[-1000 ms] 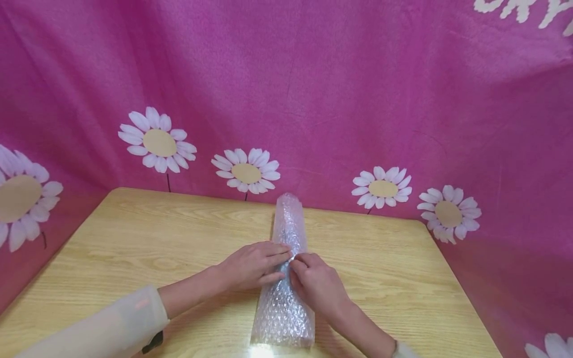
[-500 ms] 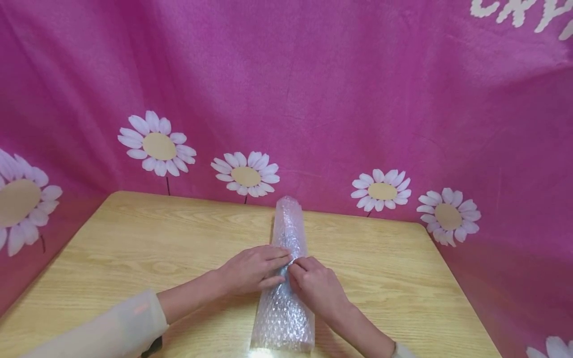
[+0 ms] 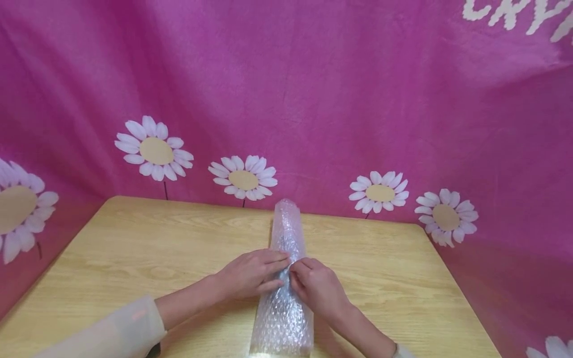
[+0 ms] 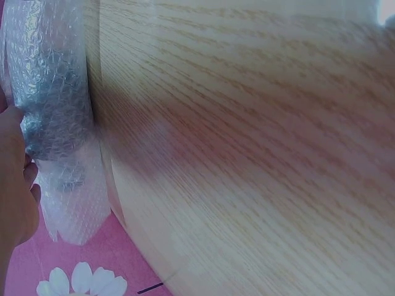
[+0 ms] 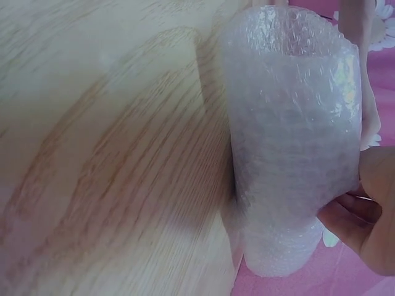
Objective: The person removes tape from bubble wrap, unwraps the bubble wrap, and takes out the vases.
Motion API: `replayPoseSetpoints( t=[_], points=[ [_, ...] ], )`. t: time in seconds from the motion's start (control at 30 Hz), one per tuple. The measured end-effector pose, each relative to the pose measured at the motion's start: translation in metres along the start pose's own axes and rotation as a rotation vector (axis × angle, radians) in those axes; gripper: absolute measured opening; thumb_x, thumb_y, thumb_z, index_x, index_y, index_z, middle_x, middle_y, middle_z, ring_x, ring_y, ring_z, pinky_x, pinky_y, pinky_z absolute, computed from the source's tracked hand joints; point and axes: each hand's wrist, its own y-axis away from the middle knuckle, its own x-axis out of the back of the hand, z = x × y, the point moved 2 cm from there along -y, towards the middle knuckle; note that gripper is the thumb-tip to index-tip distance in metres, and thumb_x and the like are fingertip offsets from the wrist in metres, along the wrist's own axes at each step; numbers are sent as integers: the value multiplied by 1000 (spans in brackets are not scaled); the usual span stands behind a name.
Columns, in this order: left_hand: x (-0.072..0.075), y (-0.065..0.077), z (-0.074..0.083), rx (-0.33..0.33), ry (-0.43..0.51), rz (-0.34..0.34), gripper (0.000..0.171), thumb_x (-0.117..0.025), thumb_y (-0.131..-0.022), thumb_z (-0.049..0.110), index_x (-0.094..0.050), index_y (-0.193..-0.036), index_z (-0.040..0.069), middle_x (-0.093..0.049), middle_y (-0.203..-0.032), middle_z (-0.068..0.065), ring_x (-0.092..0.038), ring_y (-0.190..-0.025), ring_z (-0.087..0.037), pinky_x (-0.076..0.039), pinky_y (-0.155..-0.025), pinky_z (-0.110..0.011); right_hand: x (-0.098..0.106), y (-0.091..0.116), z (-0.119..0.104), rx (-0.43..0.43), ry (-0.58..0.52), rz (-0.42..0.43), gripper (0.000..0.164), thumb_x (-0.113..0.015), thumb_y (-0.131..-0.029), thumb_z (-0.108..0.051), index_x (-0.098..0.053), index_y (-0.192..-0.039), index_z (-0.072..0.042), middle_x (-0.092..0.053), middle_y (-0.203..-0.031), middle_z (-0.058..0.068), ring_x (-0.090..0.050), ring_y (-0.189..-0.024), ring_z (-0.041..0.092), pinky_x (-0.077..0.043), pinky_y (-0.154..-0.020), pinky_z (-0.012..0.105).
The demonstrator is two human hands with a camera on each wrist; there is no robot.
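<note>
A long roll of bubble wrap (image 3: 284, 318) lies lengthwise on the table, its layers rolled into a tube. Through the plastic a darker, bluish thing shows in the left wrist view, its kind hidden by the bubbles. My left hand (image 3: 255, 272) rests across the roll's middle from the left, fingers fairly straight and pressing on top. From the right, my right hand (image 3: 320, 288) pinches at the wrap between thumb and curled forefinger, where a small whitish bit shows at the fingertips. In the right wrist view, the tube's near end gapes beside the right hand (image 5: 364, 216).
The wooden table (image 3: 380, 278) extends on both sides of the roll. Behind it and at both sides hangs a magenta cloth (image 3: 313, 99) printed with white daisies. The roll's far end reaches the table's back edge at the cloth.
Both hands keep nearly the same place on the roll. The whole scene sits slightly lower in the head view than before.
</note>
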Motion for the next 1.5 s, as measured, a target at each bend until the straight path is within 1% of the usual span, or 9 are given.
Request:
replayPoseSetpoints(
  t=[0.17, 0.33, 0.47, 0.63, 0.8, 1.0, 1.2, 1.33, 1.5],
  points=[
    [-2, 1, 2, -6, 9, 12, 52, -64, -97, 37, -59, -138, 5, -55, -144, -8, -50, -132, -21, -40, -109, -35, -1, 2, 1, -107, -60, -41, 8, -75, -81, -4, -72, -88, -7, -70, -84, 3, -66, -75, 12, -58, -65, 24],
    [-3, 1, 1, -15, 2, 22, 52, -64, -98, 36, -60, -138, 4, -55, -144, -9, -51, -132, -21, -41, -108, -35, 0, 2, 2, -182, -88, -68, 7, -73, -82, -5, -71, -87, -9, -66, -79, -2, -57, -68, 5, -53, -59, 20],
    [-3, 0, 1, -24, -12, 38, 51, -64, -97, 36, -60, -137, 4, -55, -143, -9, -52, -131, -21, -42, -108, -35, -1, 2, 2, -178, -62, -67, 8, -75, -82, -11, -69, -87, -11, -63, -80, -4, -54, -67, 6, -52, -57, 22],
    [-4, -1, 2, -45, -22, 57, 50, -64, -97, 35, -61, -136, 3, -56, -142, -10, -53, -130, -22, -42, -107, -35, 0, 3, 1, -129, 7, -42, 16, -78, -82, -16, -70, -93, -9, -64, -89, 1, -62, -76, 14, -57, -63, 30],
    [-4, -1, 3, -30, 8, 51, 51, -64, -97, 36, -60, -137, 3, -55, -143, -10, -51, -132, -22, -42, -108, -36, 0, 1, 2, -92, 57, -27, 14, -79, -79, -10, -74, -92, -6, -68, -92, 6, -66, -82, 21, -60, -69, 33],
    [-3, -1, 1, -21, 10, 60, 52, -65, -97, 36, -60, -137, 4, -55, -143, -9, -51, -131, -22, -43, -107, -37, -1, -3, 5, -78, 65, -36, 13, -81, -75, 0, -72, -84, -3, -68, -83, 6, -66, -74, 17, -59, -64, 29],
    [-5, -4, 2, -42, 6, 75, 51, -64, -97, 36, -60, -137, 3, -55, -143, -10, -52, -130, -23, -44, -106, -38, 0, -1, 13, -150, -14, -36, 6, -74, -80, 1, -69, -83, -3, -66, -78, 4, -62, -68, 12, -57, -60, 26],
    [-5, -7, 3, -53, -1, 72, 52, -64, -98, 36, -60, -137, 2, -55, -143, -11, -52, -131, -24, -44, -106, -38, 1, 1, 15, -216, -72, -31, 7, -74, -80, 0, -69, -84, -4, -66, -80, 3, -60, -68, 11, -55, -59, 24],
    [-5, -10, 5, -63, -16, 65, 52, -62, -99, 36, -59, -137, 1, -55, -143, -11, -51, -131, -22, -43, -107, -35, 2, 3, 19, -287, -98, -48, 4, -71, -81, -1, -68, -83, -2, -64, -80, 1, -57, -67, 8, -51, -57, 20]
  ],
)
